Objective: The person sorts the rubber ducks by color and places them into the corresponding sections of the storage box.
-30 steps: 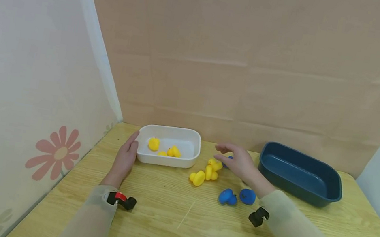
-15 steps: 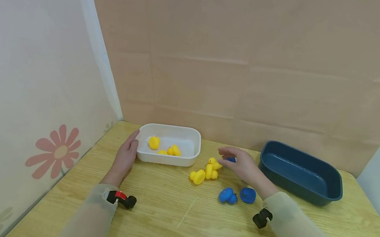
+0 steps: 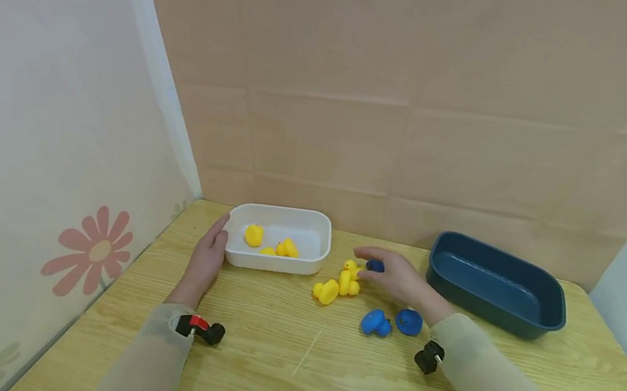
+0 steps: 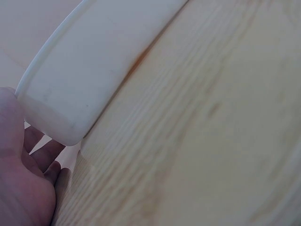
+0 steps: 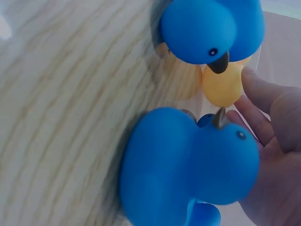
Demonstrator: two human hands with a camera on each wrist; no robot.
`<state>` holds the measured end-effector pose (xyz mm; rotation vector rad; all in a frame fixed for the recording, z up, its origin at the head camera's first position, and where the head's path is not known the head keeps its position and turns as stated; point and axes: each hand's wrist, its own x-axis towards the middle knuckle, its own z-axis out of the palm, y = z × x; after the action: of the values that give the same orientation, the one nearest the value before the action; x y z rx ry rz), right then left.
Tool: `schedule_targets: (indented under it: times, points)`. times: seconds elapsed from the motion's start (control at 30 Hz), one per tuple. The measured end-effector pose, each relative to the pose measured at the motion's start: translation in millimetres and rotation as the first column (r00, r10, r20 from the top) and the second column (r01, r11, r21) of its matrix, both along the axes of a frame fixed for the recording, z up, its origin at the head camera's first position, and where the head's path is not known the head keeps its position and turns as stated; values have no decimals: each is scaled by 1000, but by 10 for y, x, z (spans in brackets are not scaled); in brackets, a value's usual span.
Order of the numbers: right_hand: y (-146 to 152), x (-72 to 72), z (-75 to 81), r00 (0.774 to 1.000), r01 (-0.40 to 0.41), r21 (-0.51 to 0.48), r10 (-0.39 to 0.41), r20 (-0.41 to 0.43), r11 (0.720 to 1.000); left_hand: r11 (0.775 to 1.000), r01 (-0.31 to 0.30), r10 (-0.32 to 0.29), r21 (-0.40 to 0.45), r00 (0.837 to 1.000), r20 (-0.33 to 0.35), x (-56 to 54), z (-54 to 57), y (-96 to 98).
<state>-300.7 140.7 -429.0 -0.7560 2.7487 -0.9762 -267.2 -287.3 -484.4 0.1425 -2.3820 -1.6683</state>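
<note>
In the head view my left hand (image 3: 208,261) rests against the left end of a white bin (image 3: 273,264). The left wrist view shows its fingers along that end wall, thumb near the rim. Several yellow toy ducks (image 3: 253,235) lie inside. My right hand (image 3: 395,278) hovers with thumb and fingers apart, its thumb partly covering the rearmost of three yellow ducks (image 3: 326,291) on the table. Between its thumb and fingers a dark blue duck (image 3: 375,265) shows; contact cannot be made out. Two nearer blue ducks (image 3: 373,322) fill much of the right wrist view.
A long dark blue bin (image 3: 492,300) stands at the back right, beyond my right hand. The wooden table (image 3: 265,357) meets a brown paper backdrop (image 3: 321,142) behind the bins. Patterned white cloth walls (image 3: 99,123) rise at both sides.
My right hand has lowered a little and come slightly nearer, shifting right and then back left around the rear ducks. The left hand and both bins hold their places.
</note>
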Motion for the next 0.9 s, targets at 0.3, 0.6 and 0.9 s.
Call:
schedule_targets:
  times: [0.3,0.6,0.9]
  points:
    - [-28,-9,15,999,-45,32,46,-13,998,1000,5,-5,-3,1000,14,4,20,12]
    - [-42,-32,-15,998,-58,38,59,-35,998,1000,4,-4,1,1000,-2,-2,6,3]
    - [-57,-40,-26,998,-54,43,55,-25,998,1000,0,0,-14,1000,-2,-4,14,5]
